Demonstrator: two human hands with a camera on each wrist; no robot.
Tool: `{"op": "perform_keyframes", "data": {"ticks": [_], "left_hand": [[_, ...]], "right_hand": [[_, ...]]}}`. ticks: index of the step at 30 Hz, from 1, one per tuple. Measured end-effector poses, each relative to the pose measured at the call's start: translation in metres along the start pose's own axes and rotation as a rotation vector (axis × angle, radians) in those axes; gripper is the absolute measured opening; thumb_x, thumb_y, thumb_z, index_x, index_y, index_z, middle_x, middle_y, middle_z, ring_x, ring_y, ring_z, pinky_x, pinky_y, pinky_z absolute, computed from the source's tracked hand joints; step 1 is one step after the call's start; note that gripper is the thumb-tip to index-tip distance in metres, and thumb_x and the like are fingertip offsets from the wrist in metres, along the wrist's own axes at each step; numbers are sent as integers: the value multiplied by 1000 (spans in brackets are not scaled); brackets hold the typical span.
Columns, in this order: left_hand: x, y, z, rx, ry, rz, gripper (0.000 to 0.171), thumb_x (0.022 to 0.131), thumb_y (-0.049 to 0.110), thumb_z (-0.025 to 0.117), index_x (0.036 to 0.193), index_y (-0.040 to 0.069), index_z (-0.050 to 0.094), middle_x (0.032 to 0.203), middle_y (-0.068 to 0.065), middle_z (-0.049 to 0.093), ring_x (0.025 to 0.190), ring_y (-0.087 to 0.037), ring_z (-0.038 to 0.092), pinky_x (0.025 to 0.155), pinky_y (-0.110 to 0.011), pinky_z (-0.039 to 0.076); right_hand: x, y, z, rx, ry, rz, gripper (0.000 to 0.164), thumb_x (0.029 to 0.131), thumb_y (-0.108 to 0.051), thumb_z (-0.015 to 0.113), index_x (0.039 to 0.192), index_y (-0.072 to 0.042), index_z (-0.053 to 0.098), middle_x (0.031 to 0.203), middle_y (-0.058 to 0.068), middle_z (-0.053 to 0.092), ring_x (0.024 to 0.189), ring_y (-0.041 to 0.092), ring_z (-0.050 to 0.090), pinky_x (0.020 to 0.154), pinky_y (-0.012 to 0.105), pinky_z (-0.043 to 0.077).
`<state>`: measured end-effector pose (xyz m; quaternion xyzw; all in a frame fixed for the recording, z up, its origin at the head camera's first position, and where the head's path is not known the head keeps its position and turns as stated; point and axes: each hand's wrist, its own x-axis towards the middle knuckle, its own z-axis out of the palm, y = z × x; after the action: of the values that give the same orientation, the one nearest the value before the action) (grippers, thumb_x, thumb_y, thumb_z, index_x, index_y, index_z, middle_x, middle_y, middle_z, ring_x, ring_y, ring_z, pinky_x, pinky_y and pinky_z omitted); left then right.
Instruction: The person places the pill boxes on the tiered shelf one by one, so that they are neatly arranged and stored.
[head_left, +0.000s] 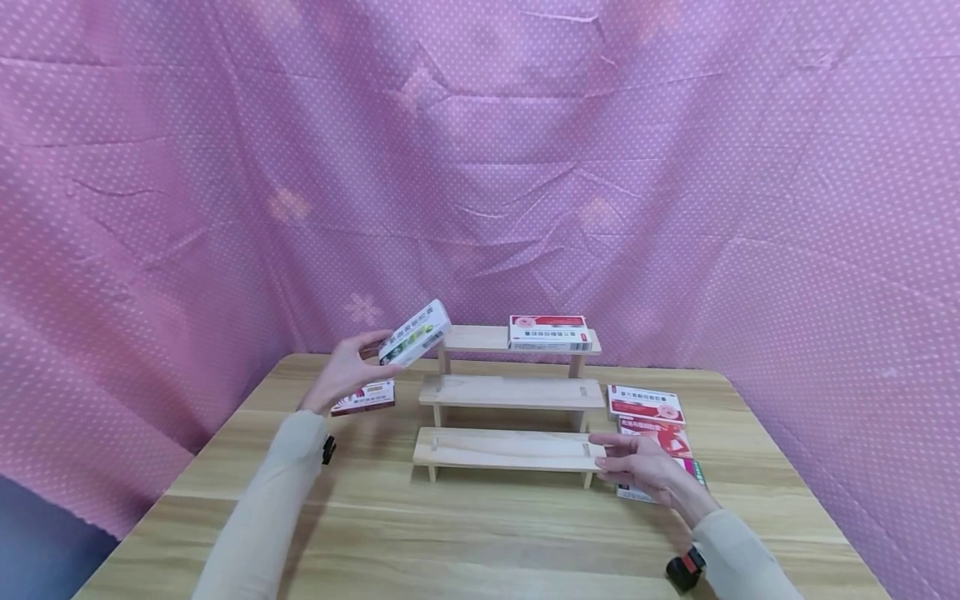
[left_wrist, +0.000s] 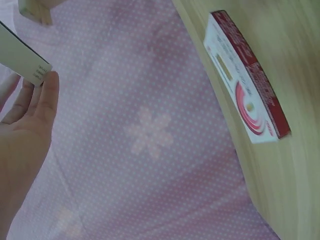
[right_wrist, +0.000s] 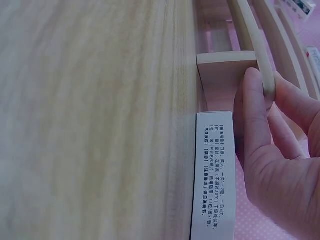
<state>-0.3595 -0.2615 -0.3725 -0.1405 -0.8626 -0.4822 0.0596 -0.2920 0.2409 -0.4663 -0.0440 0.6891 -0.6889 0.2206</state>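
Observation:
My left hand (head_left: 347,371) holds a white medicine box (head_left: 414,335) with green pictures, between thumb and fingers. The box is tilted, raised beside the left end of the top tier of a three-tier wooden display stand (head_left: 510,447). In the left wrist view only a pale end of that box (left_wrist: 25,60) shows at the fingertips. At the stand's right side, my right hand (head_left: 651,468) pinches the end of the lowest board (right_wrist: 268,85), thumb and fingers on opposite faces. A red-and-white medicine box (head_left: 549,333) lies on the right part of the top tier.
Left of the stand, a white and dark red box (head_left: 367,397) lies on the wooden table (head_left: 450,542). Right of it lie a red-and-white box (head_left: 645,404), a red box (head_left: 660,437) and a white-and-green box (head_left: 636,494), partly behind my right hand. A pink dotted cloth (head_left: 480,208) hangs behind.

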Motion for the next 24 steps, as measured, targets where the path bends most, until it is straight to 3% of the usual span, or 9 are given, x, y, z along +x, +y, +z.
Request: {"op": "perform_keyframes", "data": {"ticks": [5,9,17,24], "left_hand": [[7,11,10,11,-33,3,86,73,41,85,146,17,47,131,-13,60,118,-32,59,89,-38,58],[11,16,16,11,-61,21,82,76,35,84,146,15,46,128,-14,62,114,-29,62,91,-36,57],[27,29,23,-2,-91,54,81,76,29,84,145,9,46,130,-17,59,114,-32,61,94,-38,56],[39,47,26,176,-138,58,81,75,27,84,145,10,46,128,-10,60,108,-26,61,94,-39,53]], "right_hand": [[-1,1,-1,19,-4,-5,53,93,-6,64,142,4,46,123,8,63,97,16,68,92,38,58],[-1,1,0,21,12,5,53,92,-7,66,141,2,48,128,9,62,98,17,68,92,39,58],[0,0,-1,6,8,8,54,92,-8,66,141,2,47,118,8,63,97,18,67,93,40,57],[0,-1,1,-10,-7,-4,54,94,-6,63,143,4,45,113,9,59,98,17,65,93,39,58]]}}
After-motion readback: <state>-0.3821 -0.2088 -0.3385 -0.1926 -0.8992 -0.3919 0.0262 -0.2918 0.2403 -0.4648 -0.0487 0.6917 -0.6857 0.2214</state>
